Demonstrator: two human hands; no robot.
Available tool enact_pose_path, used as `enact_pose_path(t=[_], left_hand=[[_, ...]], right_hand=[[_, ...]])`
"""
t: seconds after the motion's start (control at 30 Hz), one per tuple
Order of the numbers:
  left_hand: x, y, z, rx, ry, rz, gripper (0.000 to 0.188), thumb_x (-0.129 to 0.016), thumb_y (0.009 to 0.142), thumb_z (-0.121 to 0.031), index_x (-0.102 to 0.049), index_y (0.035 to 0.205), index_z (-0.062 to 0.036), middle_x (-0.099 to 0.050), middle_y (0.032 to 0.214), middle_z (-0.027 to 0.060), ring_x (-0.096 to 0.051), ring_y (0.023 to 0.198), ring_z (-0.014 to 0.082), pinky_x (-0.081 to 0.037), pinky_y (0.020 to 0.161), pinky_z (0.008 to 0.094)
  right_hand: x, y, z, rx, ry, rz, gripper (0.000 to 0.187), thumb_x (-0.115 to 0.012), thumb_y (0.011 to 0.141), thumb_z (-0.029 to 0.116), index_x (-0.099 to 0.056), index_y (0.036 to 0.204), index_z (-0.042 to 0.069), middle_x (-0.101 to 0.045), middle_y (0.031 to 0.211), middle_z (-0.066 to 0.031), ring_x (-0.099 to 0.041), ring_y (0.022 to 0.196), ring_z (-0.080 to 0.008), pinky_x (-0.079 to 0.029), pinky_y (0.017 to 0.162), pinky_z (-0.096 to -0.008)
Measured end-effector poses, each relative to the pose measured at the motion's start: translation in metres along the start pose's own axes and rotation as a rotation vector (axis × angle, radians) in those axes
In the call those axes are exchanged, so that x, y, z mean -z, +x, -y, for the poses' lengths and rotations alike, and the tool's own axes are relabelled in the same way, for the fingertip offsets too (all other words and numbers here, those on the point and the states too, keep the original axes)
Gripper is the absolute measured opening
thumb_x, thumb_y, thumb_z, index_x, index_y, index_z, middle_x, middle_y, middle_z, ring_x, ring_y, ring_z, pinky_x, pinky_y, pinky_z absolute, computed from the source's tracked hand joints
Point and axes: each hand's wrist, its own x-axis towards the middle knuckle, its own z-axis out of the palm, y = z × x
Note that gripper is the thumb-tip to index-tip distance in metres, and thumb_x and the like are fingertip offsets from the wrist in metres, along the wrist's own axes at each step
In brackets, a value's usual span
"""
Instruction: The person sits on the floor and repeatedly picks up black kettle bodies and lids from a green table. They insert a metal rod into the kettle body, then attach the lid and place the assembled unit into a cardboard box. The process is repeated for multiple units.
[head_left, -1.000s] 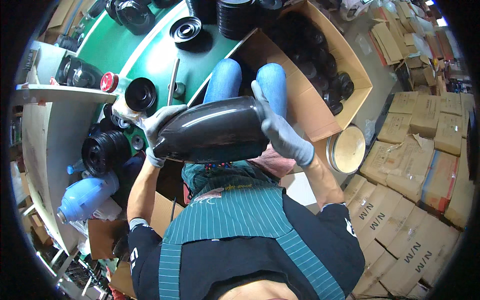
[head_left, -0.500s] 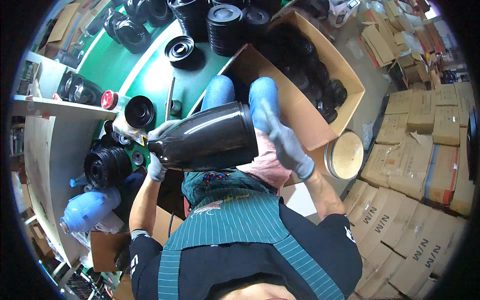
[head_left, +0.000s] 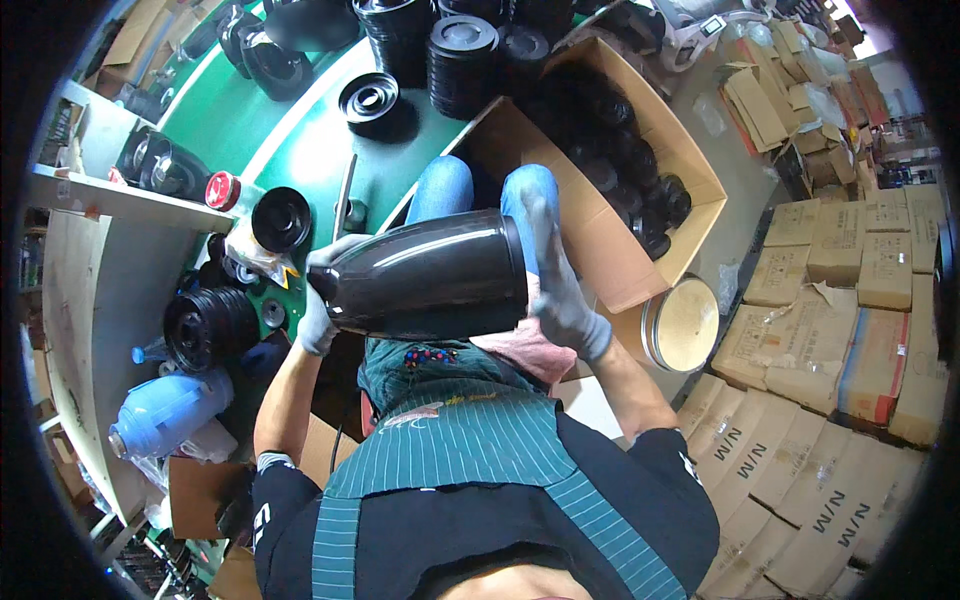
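Observation:
A glossy black flask-shaped shell (head_left: pixel 430 275) lies sideways above my lap, narrow neck to the left and wide end to the right. My left hand (head_left: pixel 318 328), in a grey glove, is closed around the neck end; the shell hides some of its fingers. At the wide end, my right hand (head_left: pixel 568 312), also gloved, is held up with fingers stretched out and palm toward the rim. It is touching or very close to the rim; which one I cannot tell. A pink cloth (head_left: pixel 540 352) lies on my lap below the shell.
A cardboard box (head_left: pixel 690 225) of black round parts stands ahead right, beside a round tan-topped container (head_left: pixel 686 322). The green table (head_left: pixel 300 130) bears stacked black lids (head_left: pixel 462 70) and a single black ring (head_left: pixel 369 98). A blue jug (head_left: pixel 175 410) sits left; stacked cartons (head_left: pixel 800 440) fill the right.
My right hand has come left, up to the shell's wide end. The shell has shifted slightly right, its neck still in my left hand.

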Motion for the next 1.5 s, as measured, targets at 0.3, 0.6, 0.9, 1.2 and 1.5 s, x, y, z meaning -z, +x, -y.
enact_pose_path(t=[0.3, 0.6, 0.9, 1.2, 1.5], left_hand=[[-0.005, 0.021, -0.049, -0.587, 0.529, 0.003, 0.039, -0.076, 0.083, -0.021, -0.079, 0.118, -0.0041, -0.08, 0.105, 0.0165, -0.08, 0.093, 0.0352, -0.063, 0.083, 0.0386], [-0.016, 0.019, -0.008, -0.275, 0.3, -0.026, 0.052, -0.086, 0.078, -0.021, -0.076, 0.126, -0.003, -0.079, 0.105, 0.0137, -0.078, 0.092, 0.0247, -0.06, 0.085, 0.0361], [-0.091, -0.013, 0.011, -0.5, 0.55, 0.042, 0.07, -0.086, 0.077, -0.019, -0.063, 0.141, -0.0069, -0.071, 0.131, 0.0191, -0.072, 0.116, 0.0364, -0.058, 0.099, 0.0473], [-0.005, 0.046, 0.134, 0.061, 1.072, -0.431, 0.068, -0.072, 0.099, -0.033, -0.05, 0.156, -0.0032, -0.064, 0.14, 0.0242, -0.066, 0.121, 0.0435, -0.051, 0.106, 0.0501], [-0.045, 0.098, -0.038, -0.018, 0.114, 0.382, 0.053, -0.079, 0.1, -0.012, -0.063, 0.149, -0.0014, -0.077, 0.126, 0.0066, -0.069, 0.112, 0.0139, -0.058, 0.1, 0.0346]], right_hand=[[-0.004, 0.0, 0.01, -0.532, 0.181, -0.005, 0.075, -0.027, 0.117, 0.059, -0.039, 0.163, 0.001, -0.044, 0.164, -0.0181, -0.042, 0.151, -0.0287, -0.027, 0.13, -0.0388], [-0.021, -0.016, 0.001, -0.179, 0.279, -0.213, 0.083, -0.03, 0.114, 0.062, -0.017, 0.174, 0.006, -0.022, 0.179, -0.0142, -0.023, 0.164, -0.0253, -0.016, 0.134, -0.0415], [0.058, 0.009, -0.016, -0.406, 0.685, -0.238, 0.065, -0.066, 0.105, 0.037, -0.052, 0.158, 0.002, -0.056, 0.159, -0.0141, -0.056, 0.144, -0.0264, -0.042, 0.124, -0.0398], [-0.015, 0.015, -0.074, -0.164, -0.253, 0.127, 0.086, -0.089, 0.082, 0.036, -0.054, 0.156, 0.009, -0.056, 0.157, -0.0171, -0.053, 0.145, -0.0343, -0.043, 0.122, -0.0438], [-0.013, 0.011, -0.068, -0.505, 0.963, -0.435, 0.108, -0.03, 0.104, 0.083, -0.015, 0.173, 0.001, -0.04, 0.167, -0.0299, -0.051, 0.149, -0.0419, -0.037, 0.128, -0.0524]])
